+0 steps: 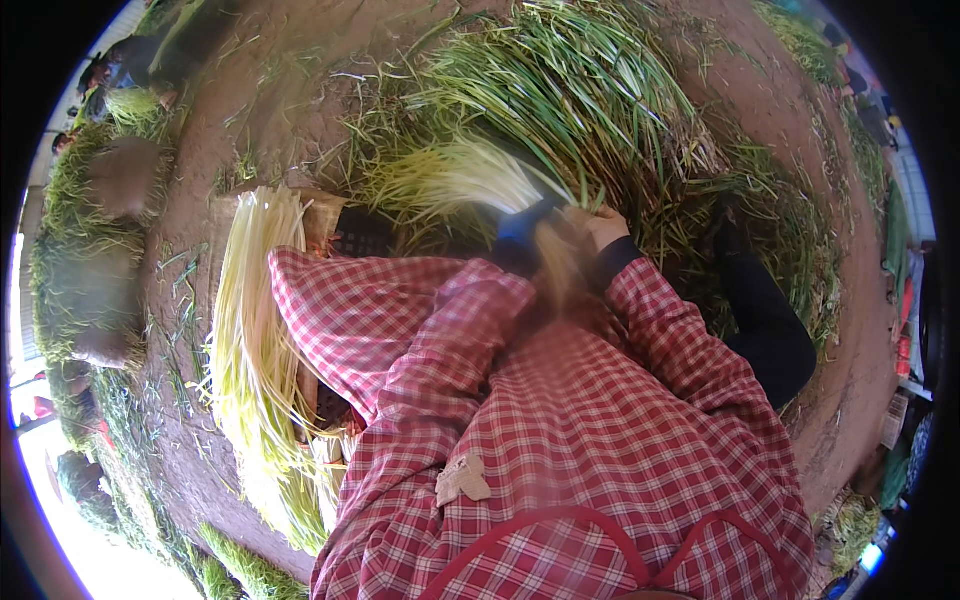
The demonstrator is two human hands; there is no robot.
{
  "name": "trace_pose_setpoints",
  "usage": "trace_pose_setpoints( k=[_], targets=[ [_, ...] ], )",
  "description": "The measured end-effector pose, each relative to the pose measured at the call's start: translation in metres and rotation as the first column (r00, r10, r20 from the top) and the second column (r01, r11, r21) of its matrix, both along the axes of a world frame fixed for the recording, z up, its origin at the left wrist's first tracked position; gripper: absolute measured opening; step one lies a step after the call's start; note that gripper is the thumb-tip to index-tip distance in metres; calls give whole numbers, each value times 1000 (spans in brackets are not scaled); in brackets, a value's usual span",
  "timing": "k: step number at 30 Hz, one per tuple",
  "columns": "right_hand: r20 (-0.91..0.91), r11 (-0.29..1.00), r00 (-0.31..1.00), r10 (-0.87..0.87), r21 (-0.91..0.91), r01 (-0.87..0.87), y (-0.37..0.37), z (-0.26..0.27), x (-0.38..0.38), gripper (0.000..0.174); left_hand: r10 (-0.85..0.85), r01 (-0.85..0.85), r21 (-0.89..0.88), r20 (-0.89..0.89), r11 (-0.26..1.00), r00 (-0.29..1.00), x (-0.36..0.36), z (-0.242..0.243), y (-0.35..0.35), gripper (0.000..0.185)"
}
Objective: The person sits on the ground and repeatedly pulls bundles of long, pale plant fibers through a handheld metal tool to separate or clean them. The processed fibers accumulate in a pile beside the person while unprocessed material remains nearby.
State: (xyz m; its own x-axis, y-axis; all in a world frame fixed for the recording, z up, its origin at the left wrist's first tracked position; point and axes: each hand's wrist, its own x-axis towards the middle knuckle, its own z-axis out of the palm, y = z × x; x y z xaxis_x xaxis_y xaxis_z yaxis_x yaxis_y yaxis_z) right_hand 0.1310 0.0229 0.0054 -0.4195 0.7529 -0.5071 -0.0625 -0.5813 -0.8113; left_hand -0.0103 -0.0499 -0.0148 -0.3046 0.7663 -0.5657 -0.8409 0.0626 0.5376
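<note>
My left hand [527, 219], in what looks like a blue glove, is closed around a bunch of pale yellow-green, chive-like stalks [469, 171]. The leafy tips fan out to the left, and blurred pale ends hang below the hand. Close against it on the right is my right hand [604, 227], bare, its fingers pinching a few green leaves [589, 196] at the bunch. Blur hides the exact contact between the hands. Just beyond them lies a large heap of long green leafy stalks [570, 90] on the ground.
Long pale stalks [251, 315] lie in a pile to my left, beside a dark plastic crate [364, 232]. A red checked smock [600, 420] covers my lap, with a cardboard scrap [461, 480] on it. Green bundles [90, 255] line the dirt floor [247, 112]; people work at the far left.
</note>
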Motion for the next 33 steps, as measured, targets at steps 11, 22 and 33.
trace_pose_setpoints(
  k=[11, 22, 33],
  targets=[
    [1000, 367, -9, 0, -8, -930, 28, 49, 141, 35, 246, -248, -55, -48, 967, 968, -50, 63, 11, 15],
    [660, 340, 751, 36, 698, -630, 41, 94, 70, 21, -109, 180, 172, -355, 969, 928, -9, -8, 11, 18],
    [747, 611, 617, 247, 374, -697, 38, 48, -29, 31, -100, 99, -21, -362, 995, 927, 20, 2, 0, 25]
  ],
)
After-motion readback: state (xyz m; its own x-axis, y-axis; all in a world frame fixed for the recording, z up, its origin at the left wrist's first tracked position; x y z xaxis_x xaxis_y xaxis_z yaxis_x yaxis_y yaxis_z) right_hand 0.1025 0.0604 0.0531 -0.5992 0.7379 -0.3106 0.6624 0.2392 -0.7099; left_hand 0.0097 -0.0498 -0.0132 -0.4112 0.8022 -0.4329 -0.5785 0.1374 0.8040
